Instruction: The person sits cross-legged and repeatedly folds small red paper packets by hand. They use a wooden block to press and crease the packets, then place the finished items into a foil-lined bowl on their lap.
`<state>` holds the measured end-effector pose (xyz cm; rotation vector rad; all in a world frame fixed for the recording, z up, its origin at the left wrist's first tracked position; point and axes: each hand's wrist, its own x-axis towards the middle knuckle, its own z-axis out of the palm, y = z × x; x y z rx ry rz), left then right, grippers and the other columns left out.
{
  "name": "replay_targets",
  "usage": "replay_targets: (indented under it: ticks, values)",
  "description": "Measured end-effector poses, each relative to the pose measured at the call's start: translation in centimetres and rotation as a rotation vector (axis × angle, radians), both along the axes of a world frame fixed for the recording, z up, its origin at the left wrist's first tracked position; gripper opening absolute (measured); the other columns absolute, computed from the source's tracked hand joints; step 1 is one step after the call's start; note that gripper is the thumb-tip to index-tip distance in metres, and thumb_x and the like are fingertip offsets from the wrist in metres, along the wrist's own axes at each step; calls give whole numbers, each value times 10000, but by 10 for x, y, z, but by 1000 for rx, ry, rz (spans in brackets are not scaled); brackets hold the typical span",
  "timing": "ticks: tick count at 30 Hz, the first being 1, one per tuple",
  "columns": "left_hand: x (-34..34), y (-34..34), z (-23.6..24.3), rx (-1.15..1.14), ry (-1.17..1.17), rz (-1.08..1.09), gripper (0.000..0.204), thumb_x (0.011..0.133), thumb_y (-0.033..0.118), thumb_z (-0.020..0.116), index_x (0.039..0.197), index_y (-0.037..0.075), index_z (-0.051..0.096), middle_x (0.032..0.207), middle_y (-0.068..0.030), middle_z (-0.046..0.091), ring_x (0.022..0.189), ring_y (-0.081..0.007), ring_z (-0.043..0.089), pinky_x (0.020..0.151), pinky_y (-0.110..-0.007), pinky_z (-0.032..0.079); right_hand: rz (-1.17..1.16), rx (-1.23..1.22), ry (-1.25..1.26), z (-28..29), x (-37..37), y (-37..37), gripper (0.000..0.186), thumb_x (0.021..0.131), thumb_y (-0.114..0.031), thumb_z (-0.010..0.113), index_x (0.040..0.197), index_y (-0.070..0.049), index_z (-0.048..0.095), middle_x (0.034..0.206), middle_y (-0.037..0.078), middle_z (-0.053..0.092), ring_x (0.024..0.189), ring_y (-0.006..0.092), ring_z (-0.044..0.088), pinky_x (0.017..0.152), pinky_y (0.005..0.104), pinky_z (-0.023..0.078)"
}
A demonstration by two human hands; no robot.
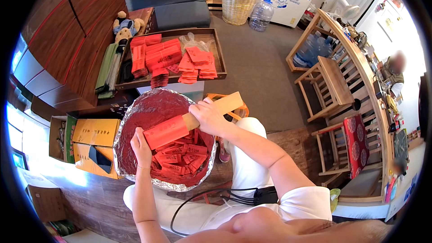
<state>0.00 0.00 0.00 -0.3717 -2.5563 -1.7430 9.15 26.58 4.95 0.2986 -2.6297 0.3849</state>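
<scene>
A long red paper envelope [166,132] with dark lettering is held over a foil-lined round basket [135,103]. My left hand [141,149] is closed on the envelope's lower left end. My right hand [208,116] grips a flat yellow-tan strip [230,102], whose left end lies against or inside the envelope's right end; I cannot tell which. The strip's other end sticks out past my right hand. Beneath them, several folded red packets [182,157] lie in a loose heap in the basket.
A wooden tray [220,54] beyond the basket bears stacks of red envelopes [164,54] and a clear plastic bag [195,42]. Yellow cartons [96,132] stand at the left. A black cable [180,207] crosses my lap. Wooden chairs [333,83] stand at the right.
</scene>
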Motion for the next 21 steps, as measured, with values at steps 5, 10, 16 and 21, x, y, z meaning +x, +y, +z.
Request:
replay_targets:
  ticks: [5, 10, 16, 21]
  values:
    - [-11, 8, 28, 80, 175, -55, 434, 1043, 291, 347, 886, -60, 549, 765, -161, 564, 716, -270, 520, 702, -364, 420, -4, -8, 55, 6, -13, 3, 299, 625, 23, 612, 894, -50, 503, 788, 88, 598, 838, 262, 574, 778, 361, 376]
    - [-1, 7, 34, 71, 218, -118, 377, 1035, 251, 325, 873, -25, 525, 760, -154, 522, 700, -277, 513, 694, -357, 418, 17, -17, 5, 0, -5, 0, 290, 634, 18, 607, 895, -53, 501, 792, 86, 603, 838, 264, 576, 783, 362, 375]
    - [8, 11, 41, 75, 342, -74, 227, 1015, 176, 366, 951, 0, 494, 792, -131, 514, 694, -264, 508, 667, -362, 411, 29, -16, -14, -2, -5, -1, 278, 635, 19, 605, 881, -55, 498, 798, 87, 611, 838, 266, 578, 785, 366, 374]
    - [15, 5, 42, 22, 285, -74, 160, 999, 147, 403, 995, 0, 465, 822, -137, 502, 714, -268, 509, 662, -372, 409, 29, -1, -36, 2, -2, 0, 278, 632, 18, 614, 874, -58, 501, 803, 90, 615, 841, 270, 584, 788, 368, 371]
